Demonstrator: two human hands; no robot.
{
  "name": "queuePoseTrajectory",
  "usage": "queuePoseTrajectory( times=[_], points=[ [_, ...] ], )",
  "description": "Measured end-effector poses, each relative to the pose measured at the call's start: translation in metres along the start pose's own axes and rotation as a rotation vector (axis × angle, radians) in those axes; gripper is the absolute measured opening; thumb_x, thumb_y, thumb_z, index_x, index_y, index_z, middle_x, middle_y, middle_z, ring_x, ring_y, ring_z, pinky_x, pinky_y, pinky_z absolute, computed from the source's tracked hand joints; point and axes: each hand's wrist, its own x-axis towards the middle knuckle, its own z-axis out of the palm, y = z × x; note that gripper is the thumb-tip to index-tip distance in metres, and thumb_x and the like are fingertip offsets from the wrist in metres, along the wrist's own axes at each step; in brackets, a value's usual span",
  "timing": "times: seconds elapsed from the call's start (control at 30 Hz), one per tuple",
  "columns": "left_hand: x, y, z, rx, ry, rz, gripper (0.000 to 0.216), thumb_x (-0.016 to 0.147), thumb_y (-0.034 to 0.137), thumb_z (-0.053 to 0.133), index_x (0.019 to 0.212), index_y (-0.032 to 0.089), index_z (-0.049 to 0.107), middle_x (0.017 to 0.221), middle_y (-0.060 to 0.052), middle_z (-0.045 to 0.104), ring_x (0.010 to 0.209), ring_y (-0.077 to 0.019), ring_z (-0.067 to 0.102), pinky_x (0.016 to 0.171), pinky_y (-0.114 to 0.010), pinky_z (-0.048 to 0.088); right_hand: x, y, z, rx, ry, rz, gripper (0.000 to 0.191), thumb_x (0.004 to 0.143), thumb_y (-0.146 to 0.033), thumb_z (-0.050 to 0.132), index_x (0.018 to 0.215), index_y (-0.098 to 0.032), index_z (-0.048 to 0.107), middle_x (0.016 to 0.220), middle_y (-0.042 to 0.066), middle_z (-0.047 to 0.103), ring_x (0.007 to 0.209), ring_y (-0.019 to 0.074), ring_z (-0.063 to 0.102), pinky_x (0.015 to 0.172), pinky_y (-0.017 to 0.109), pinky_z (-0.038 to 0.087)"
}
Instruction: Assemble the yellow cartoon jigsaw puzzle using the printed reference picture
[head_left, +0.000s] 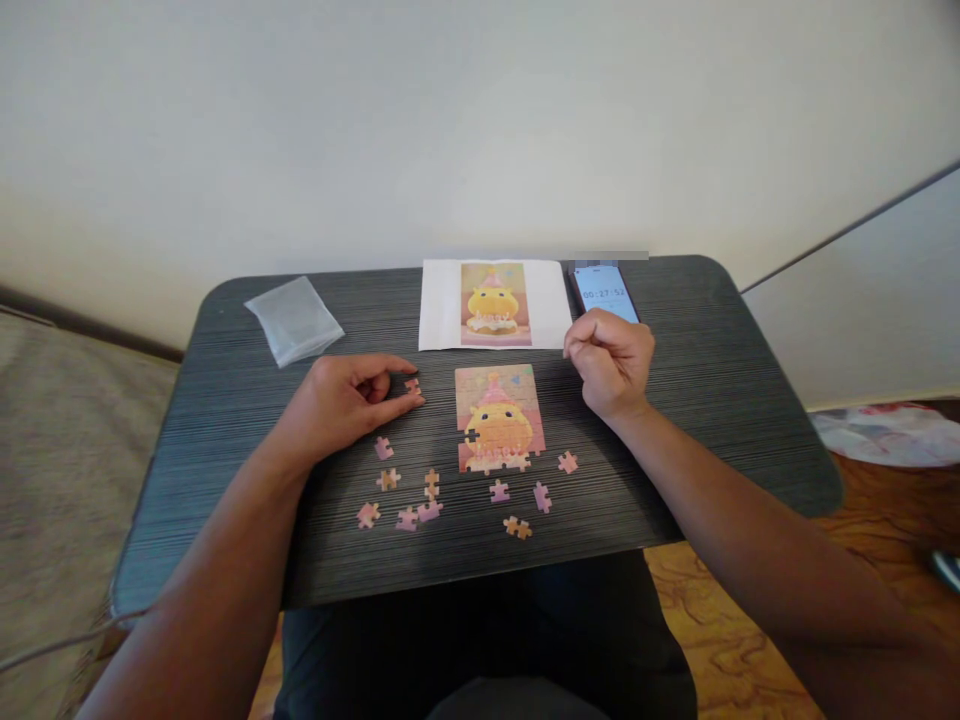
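Observation:
My left hand [346, 398] lies on the dark table [247, 470], fingers pinched round a small puzzle piece [412, 385] left of the partly built puzzle [497, 417]. The puzzle shows a yellow creature with a pink hat; its bottom edge is ragged. My right hand [609, 360] rests as a loose fist just right of the puzzle, and nothing shows in it. Several loose pieces [430, 487] lie scattered in front of the puzzle, between my forearms.
A white sheet with the reference picture [495, 303] lies behind the puzzle. A phone [604, 292] showing a timer sits at its right. A clear plastic bag [294, 319] lies at the back left. The wall is close behind; wooden floor lies to the right.

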Motion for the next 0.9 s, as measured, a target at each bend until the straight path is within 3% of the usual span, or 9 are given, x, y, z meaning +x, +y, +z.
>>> queuePoseTrajectory(
  times=[0.2,0.47,0.9],
  points=[
    [0.004,-0.006,0.001,-0.049,0.02,-0.023,0.037,0.088,0.05,0.088,0.112,0.022,0.09,0.064,0.002,0.061,0.054,-0.0091,0.046,0.05,-0.025,0.032,-0.002,0.009,0.001,-0.041,-0.041,-0.035,0.021,0.086,-0.017,0.058,0.067,-0.025,0.061,0.059,-0.004,0.055,0.052,0.0131,0.046,0.054,0.034,0.032],
    [0.01,-0.015,0.007,-0.111,0.029,-0.008,0.039,0.086,0.051,0.089,0.112,0.022,0.09,0.065,0.001,0.061,0.054,-0.0097,0.045,0.05,-0.026,0.031,-0.005,0.014,0.003,-0.102,-0.069,-0.074,0.019,0.086,-0.019,0.058,0.068,-0.025,0.059,0.06,-0.004,0.055,0.053,0.0134,0.046,0.056,0.034,0.032],
    [0.016,-0.021,0.007,-0.123,-0.047,0.08,0.032,0.091,0.048,0.085,0.108,0.021,0.081,0.061,0.005,0.055,0.054,-0.0114,0.046,0.054,-0.029,0.035,-0.005,0.02,0.004,-0.148,0.034,-0.063,0.022,0.091,-0.022,0.056,0.069,-0.024,0.057,0.06,-0.004,0.049,0.054,0.0139,0.043,0.058,0.034,0.031]
  ],
)
